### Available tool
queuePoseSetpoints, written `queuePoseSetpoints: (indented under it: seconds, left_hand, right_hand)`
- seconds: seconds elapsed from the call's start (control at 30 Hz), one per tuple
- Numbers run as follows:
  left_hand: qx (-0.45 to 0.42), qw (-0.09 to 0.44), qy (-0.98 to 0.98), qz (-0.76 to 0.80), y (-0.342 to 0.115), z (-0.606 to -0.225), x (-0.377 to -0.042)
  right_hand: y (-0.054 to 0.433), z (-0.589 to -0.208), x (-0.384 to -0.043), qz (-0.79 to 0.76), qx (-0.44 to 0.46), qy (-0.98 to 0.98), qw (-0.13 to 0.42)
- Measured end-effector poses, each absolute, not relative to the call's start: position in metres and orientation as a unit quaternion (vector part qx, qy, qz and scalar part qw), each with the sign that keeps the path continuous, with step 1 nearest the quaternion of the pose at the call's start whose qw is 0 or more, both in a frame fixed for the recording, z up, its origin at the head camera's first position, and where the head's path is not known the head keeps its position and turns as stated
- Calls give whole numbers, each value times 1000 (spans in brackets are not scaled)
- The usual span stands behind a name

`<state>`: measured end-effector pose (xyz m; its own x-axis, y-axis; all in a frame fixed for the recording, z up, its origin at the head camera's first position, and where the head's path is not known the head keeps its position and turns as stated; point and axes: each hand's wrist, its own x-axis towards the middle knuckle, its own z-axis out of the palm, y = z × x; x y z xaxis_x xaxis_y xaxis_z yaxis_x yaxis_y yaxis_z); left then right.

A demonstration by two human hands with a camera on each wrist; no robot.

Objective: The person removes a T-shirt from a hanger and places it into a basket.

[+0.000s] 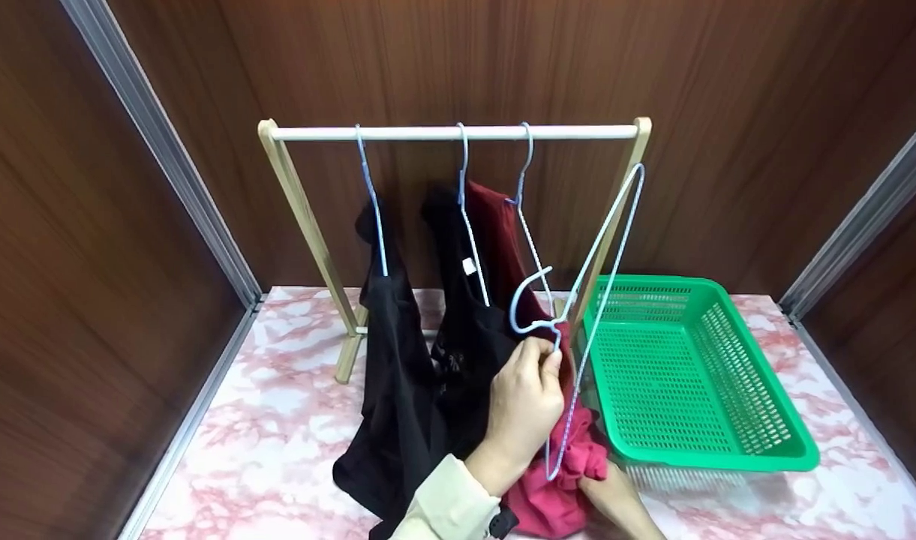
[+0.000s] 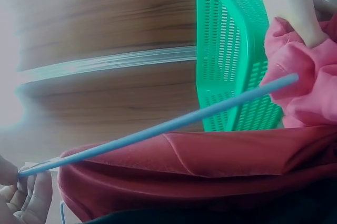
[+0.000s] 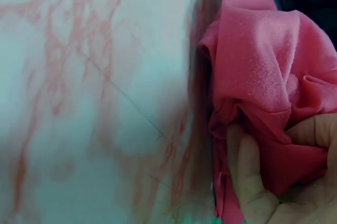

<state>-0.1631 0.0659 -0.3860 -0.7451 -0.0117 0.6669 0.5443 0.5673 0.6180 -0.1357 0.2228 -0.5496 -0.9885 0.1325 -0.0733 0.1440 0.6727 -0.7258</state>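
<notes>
Near the neck below its hook, my left hand (image 1: 521, 397) pinches a pale blue wire hanger (image 1: 513, 304), tilted in front of the rack's right end with no garment on it. In the left wrist view the hanger (image 2: 184, 121) runs slantwise from the fingertips of the left hand (image 2: 34, 197). Low at the right, a bunched pink cloth garment (image 1: 548, 502) is gripped by my right hand (image 1: 615, 495), partly hidden under the folds. The right wrist view shows thumb and fingers of the right hand (image 3: 250, 176) curled into the pink cloth (image 3: 258, 60).
A wooden rack with a white bar (image 1: 412, 133) bears two black garments (image 1: 397, 337) and a dark red garment (image 1: 495, 225) on wire hangers. Right of it stands a green basket (image 1: 803, 450) on the marbled tabletop (image 1: 240, 450). Brown wood-grain panels (image 1: 728, 150) enclose the table.
</notes>
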Motion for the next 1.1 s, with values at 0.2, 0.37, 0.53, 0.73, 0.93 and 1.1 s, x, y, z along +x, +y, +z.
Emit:
queuePoseSetpoints:
  seconds: [0.2, 0.37, 0.53, 0.73, 0.93, 1.1]
  left_hand:
    - [-157, 322, -822, -443, 59, -388, -161]
    - [-152, 321, -820, -449, 53, -387, -161]
    - [-144, 321, -817, -457, 49, -386, -161]
    - [-126, 321, -819, -459, 45, -389, -163]
    - [-124, 307, -819, -468, 45, -391, -164]
    - [-122, 288, -816, -486, 46, -387, -164]
  right_hand:
    - [225, -547, -137, -391, 78, 917, 11]
    - [224, -545, -138, -390, 83, 917, 15]
    - [222, -544, -139, -378, 74, 923, 10]
    - [217, -544, -141, -401, 46, 915, 6]
    - [208, -547, -143, -394, -62, 916, -28]
    - [200, -549, -152, -325, -80, 942, -16]
